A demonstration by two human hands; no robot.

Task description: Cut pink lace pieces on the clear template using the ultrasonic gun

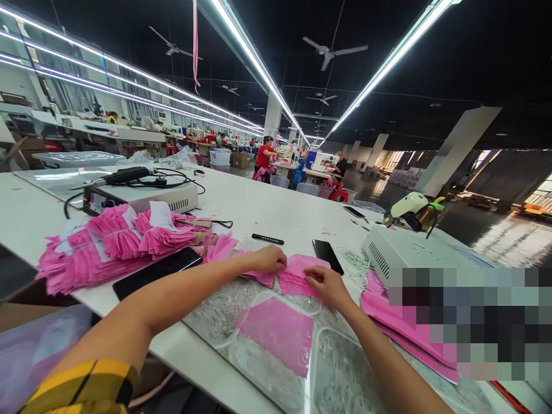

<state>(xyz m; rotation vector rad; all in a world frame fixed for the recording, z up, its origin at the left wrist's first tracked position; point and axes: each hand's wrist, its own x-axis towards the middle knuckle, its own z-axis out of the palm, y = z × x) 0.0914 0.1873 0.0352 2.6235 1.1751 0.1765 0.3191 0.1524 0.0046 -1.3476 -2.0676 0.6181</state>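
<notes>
Both forearms are bare and ringless, and the left arm wears a short sleeve (81, 386) in yellow with dark plaid lines.

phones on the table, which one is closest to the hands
The small black phone just beyond the right hand. The larger dark one lies left of the forearm; a third sits far back.

- Two black flat phones (328, 255) (157, 271) are seen.
- One black marker pen (268, 239) is seen.
- Two white box-shaped machines (142, 198) (401, 250) are counted.
- Two bare hands (269, 259) (330, 286) are seen.
</notes>
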